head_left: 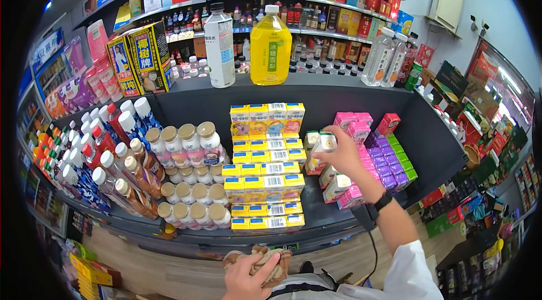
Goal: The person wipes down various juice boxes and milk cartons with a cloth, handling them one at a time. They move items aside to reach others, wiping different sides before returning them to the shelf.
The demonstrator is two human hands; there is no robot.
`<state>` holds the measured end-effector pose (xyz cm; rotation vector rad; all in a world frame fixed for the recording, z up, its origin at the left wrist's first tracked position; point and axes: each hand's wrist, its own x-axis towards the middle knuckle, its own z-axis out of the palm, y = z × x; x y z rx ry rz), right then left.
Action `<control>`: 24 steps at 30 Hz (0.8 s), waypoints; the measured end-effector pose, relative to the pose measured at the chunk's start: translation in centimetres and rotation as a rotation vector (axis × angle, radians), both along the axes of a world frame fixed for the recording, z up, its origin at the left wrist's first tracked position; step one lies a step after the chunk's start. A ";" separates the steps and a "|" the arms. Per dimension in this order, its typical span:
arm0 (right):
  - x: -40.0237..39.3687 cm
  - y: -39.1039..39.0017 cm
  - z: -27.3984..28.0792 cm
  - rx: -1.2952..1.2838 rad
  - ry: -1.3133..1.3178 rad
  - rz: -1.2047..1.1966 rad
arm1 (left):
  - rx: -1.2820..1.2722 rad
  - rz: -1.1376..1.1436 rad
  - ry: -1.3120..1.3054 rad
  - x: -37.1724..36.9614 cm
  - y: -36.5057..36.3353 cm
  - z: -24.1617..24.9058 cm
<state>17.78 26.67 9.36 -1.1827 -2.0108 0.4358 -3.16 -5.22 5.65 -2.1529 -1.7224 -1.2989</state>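
Observation:
My right hand (342,156), with a dark band on its wrist, pinches a small white and green drink carton (326,142) above the shelf. Other cartons partly hidden by the hand stand around it, among them a white one (337,184) and pink ones (351,197). To the left rise stacked yellow drink cartons (264,188) in several rows. Low in front of my body, my left hand (248,278) is closed on a crumpled brown and beige cloth (275,272).
White bottles with tan caps (192,142) and many other bottles (110,156) fill the shelf's left side. Purple cartons (389,165) stand at right. On the ledge above are a yellow drink bottle (271,46) and clear bottles (379,57). A dark cable (374,246) hangs below.

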 end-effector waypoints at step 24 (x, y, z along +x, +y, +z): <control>-0.4 5.4 -3.8 0.331 -0.836 0.196 | -0.057 -0.003 -0.041 -0.2 1.0 -0.4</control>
